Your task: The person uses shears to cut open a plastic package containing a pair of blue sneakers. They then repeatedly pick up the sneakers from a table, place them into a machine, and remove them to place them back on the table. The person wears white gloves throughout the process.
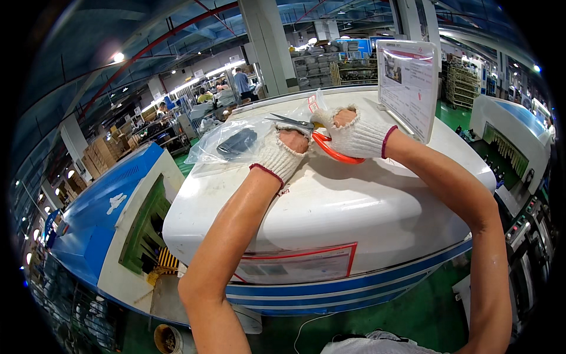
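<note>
My right hand (357, 134), in a white knit glove with torn openings and a dark red cuff, is closed around scissors (337, 152) with orange-red handles. Their slightly parted metal blades point left, above my left hand (282, 151). That hand wears a matching glove; its fingers are bent down on the edge of a clear plastic bag (206, 143), their tips hidden. Inside the bag, a dark grey item (237, 141) shows through at the left. Bag and hands are on the rounded white top of a machine (342, 192).
A framed notice board (408, 85) stands upright at the machine top's right. Blue-and-white machines (115, 200) flank it on the left and right (513, 127). A bucket (167, 339) sits on the green floor at lower left. People work at benches farther back.
</note>
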### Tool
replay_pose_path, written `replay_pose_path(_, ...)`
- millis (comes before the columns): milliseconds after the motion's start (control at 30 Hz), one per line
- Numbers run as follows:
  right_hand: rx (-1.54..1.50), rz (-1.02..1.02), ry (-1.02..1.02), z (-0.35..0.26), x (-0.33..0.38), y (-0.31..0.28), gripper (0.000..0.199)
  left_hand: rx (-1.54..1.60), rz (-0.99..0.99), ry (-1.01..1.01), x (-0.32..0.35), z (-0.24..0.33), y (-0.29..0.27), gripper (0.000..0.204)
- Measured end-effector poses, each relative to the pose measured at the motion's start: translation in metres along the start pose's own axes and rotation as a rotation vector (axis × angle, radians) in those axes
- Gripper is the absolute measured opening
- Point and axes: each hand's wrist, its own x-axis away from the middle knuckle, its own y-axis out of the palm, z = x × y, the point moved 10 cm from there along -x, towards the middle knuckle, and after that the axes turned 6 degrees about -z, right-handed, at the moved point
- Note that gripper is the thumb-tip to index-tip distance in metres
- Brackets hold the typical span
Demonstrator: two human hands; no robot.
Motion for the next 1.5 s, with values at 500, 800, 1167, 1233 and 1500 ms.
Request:
replay_pose_path(500,0.046,0.002,-0.026,-0.019,0.008,-0.027,0.046,0.077,0.124,0.004,-0.002,-0.009,0.009,0.024)
replay_pose_path(800,0.003,-0.024,-0.012,-0.019,0.009,-0.027,0.03,0.154,0.106,-0.017,-0.002,-0.011,0.008,0.026)
replay_pose_path(1167,-0.01,-0.057,0.091,-0.008,0.007,-0.017,0.035,-0.091,-0.109,0.018,0.006,0.003,-0.01,0.022)
replay_pose_path(1233,0.055,-0.005,0.053,-0.005,0.004,-0.013,0.039,-0.066,-0.144,0.003,0.008,0.0,-0.011,0.021)
replay_pose_path(1500,-0.095,0.165,-0.004,-0.007,0.037,-0.009,0.047,0.023,-0.138,-0.009,0.006,0.006,-0.016,0.016)
